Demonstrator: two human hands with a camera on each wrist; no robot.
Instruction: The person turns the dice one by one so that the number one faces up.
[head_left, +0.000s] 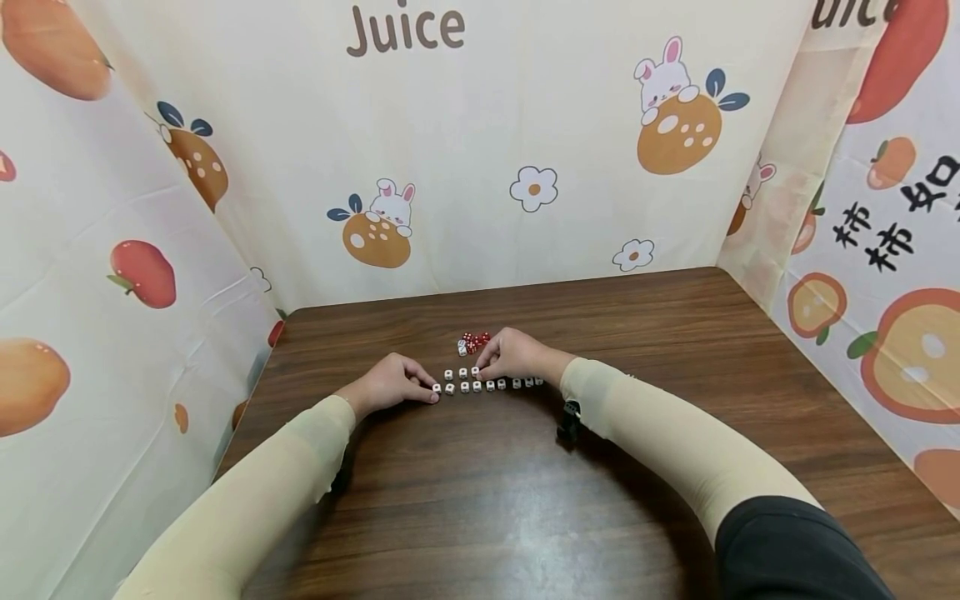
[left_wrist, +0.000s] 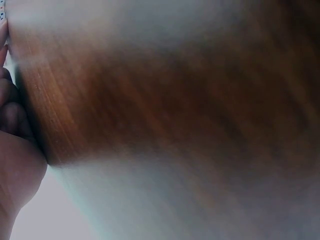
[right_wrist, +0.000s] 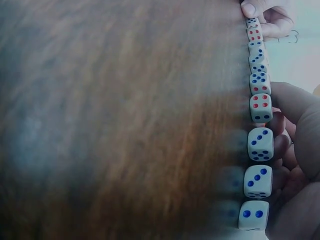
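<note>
Right wrist view: rounded white dice (pips blue or red), left hand and right hand each pinching 1.

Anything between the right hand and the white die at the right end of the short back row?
Nothing visible: in the head view, the right hand is right at that white die. The longer row lies nearer the person, the red dice beyond; neither is between.

Cream printed cloth walls 3 sides of a brown wood-grain table; the back panel shows 2 rabbits and 2 flowers. Light glints off the tabletop.
</note>
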